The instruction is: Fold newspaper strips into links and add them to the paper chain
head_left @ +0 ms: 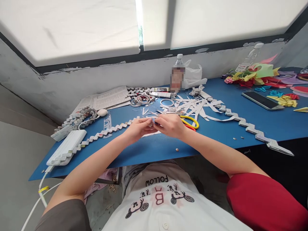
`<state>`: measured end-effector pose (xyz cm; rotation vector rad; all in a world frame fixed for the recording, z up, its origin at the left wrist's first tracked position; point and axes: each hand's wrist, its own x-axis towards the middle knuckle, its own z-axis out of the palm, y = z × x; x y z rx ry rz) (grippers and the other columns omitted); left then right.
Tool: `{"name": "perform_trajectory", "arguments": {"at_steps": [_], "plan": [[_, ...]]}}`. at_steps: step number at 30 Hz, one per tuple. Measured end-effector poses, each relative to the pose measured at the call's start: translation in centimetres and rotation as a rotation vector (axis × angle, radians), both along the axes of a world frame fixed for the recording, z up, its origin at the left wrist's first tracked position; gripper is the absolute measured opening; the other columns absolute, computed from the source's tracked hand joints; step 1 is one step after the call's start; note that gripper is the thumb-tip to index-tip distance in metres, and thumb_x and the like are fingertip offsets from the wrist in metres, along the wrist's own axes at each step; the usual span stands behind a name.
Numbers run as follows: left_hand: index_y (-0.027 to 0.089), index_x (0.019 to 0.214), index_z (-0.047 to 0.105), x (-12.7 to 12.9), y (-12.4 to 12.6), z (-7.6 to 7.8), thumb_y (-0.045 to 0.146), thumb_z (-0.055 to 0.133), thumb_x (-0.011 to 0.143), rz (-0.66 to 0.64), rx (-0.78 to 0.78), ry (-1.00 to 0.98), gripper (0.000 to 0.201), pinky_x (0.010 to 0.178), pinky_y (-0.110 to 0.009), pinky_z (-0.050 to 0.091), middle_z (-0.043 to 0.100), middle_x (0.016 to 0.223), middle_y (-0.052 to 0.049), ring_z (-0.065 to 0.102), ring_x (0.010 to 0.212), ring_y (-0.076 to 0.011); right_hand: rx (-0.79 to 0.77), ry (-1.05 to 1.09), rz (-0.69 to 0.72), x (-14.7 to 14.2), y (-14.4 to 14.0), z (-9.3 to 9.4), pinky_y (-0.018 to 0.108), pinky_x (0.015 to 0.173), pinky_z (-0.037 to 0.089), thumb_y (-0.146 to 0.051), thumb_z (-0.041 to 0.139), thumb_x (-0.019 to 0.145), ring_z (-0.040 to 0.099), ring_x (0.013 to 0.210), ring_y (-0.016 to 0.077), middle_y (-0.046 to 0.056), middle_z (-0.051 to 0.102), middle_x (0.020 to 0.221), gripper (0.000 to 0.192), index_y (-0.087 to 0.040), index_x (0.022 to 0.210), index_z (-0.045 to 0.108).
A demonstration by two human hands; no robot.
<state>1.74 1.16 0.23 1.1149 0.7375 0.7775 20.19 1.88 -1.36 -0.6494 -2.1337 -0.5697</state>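
Observation:
My left hand [141, 129] and my right hand [171, 125] meet near the table's middle, fingertips pinched together on a small folded paper strip [151, 123]. A zigzag chain of folded newspaper [103, 132] runs from behind my left hand across the table to the lower left. Whether the pinched piece joins that chain is hidden by my fingers. Just beyond my right hand lie scissors with a yellow and red handle [196, 123]. Loose white paper strips [192, 107] spread out behind my hands.
A white power bank [69, 146] with cables lies left, near stacked newspaper [103, 98]. Tape rolls [166, 102] and a bottle [179, 62] stand toward the wall. Another folded chain [250, 128] crosses the right, near a phone [262, 100] and coloured paper [262, 72].

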Motion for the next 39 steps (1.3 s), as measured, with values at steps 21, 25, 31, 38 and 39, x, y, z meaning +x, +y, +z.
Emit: {"name": "perform_trajectory", "arguments": {"at_steps": [21, 25, 31, 38, 39], "plan": [[0.017, 0.113, 0.068, -0.2, 0.3, -0.3, 0.038, 0.078, 0.074, -0.131, -0.02, -0.03, 0.046, 0.105, -0.042, 0.041, 0.072, 0.104, -0.008, 0.064, 0.107, -0.0223, -0.334, 0.148, 0.348, -0.2, 1.1, -0.4, 0.034, 0.069, 0.05, -0.014, 0.056, 0.085, 0.057, 0.075, 0.0187, 0.006, 0.066, 0.085, 0.008, -0.02, 0.084, 0.061], [0.017, 0.103, 0.07, -0.1, 0.5, -0.5, 0.046, 0.077, 0.072, -0.124, -0.018, -0.023, 0.044, 0.103, -0.041, 0.043, 0.073, 0.096, -0.007, 0.067, 0.1, -0.0218, -0.289, 0.144, 0.354, -0.2, 1.1, -0.5, 0.032, 0.067, 0.05, -0.016, 0.057, 0.087, 0.058, 0.075, 0.0185, 0.007, 0.067, 0.083, 0.007, -0.019, 0.084, 0.062], [0.013, 0.095, 0.073, -0.3, 0.4, -0.3, 0.055, 0.074, 0.07, -0.107, 0.016, 0.147, 0.049, 0.096, -0.042, 0.048, 0.074, 0.1, -0.014, 0.067, 0.101, -0.0278, -0.326, 0.196, 0.286, 0.1, 1.1, -0.7, 0.029, 0.062, 0.049, -0.02, 0.058, 0.087, 0.057, 0.066, 0.0163, 0.004, 0.065, 0.071, 0.014, -0.02, 0.074, 0.063], [0.013, 0.083, 0.07, -0.5, 1.0, -0.4, 0.063, 0.07, 0.069, -0.026, 0.18, 0.293, 0.052, 0.075, -0.039, 0.056, 0.074, 0.075, -0.011, 0.071, 0.072, -0.0233, -0.533, 0.171, 0.26, 0.4, 1.0, -0.1, 0.028, 0.064, 0.048, -0.03, 0.056, 0.09, 0.06, 0.069, 0.0164, 0.006, 0.067, 0.074, 0.022, -0.02, 0.077, 0.07], [0.013, 0.08, 0.068, -0.5, 1.1, -0.5, 0.064, 0.069, 0.069, -0.025, 0.187, 0.302, 0.052, 0.071, -0.037, 0.056, 0.073, 0.07, -0.01, 0.07, 0.067, -0.0219, -0.576, 0.156, 0.282, 0.5, 1.0, 0.1, 0.028, 0.063, 0.048, -0.032, 0.055, 0.091, 0.06, 0.069, 0.0161, 0.006, 0.067, 0.076, 0.023, -0.02, 0.08, 0.071]]}}
